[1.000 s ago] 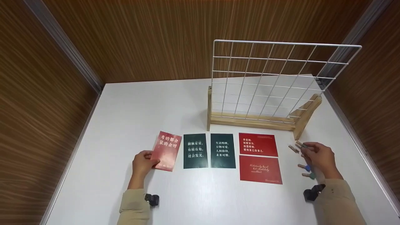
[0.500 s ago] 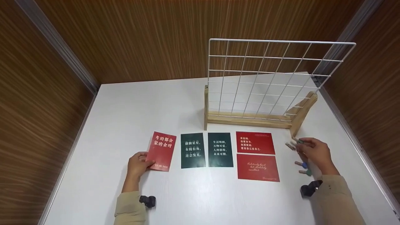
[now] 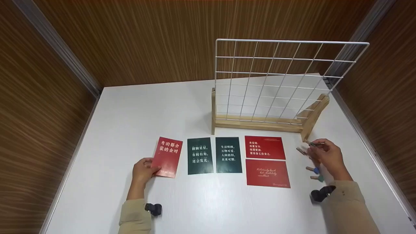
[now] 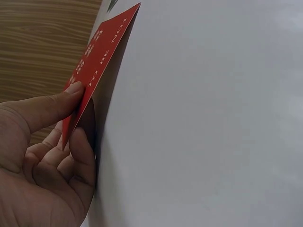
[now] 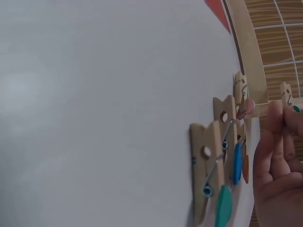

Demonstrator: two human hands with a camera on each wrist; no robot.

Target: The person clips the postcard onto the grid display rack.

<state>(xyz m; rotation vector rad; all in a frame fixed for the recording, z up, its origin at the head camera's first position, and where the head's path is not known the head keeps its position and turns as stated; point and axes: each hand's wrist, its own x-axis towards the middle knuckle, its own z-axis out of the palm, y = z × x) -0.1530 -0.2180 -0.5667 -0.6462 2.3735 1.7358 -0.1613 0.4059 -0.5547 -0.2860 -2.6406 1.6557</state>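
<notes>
My left hand pinches the lower left edge of a red card with white lettering, thumb on the printed face. In the left wrist view the card slants, with one long edge raised off the table. My right hand pinches a wooden clothespin with a green ornament, beside the right foot of the grid stand. Several more clothespins lie below it, including a green-ornamented one, a blue one and a pink one; an orange ornament shows behind the blue one.
Two dark green cards lie side by side mid-table. To their right, two red cards lie one below the other. Behind them stands a white wire grid on a wooden base. Wood-grain panels surround the table.
My right hand has moved slightly away from me with the clothespin, toward the stand's foot. The card in my left hand has shifted a little left and changed its tilt. The head view shifted slightly.
</notes>
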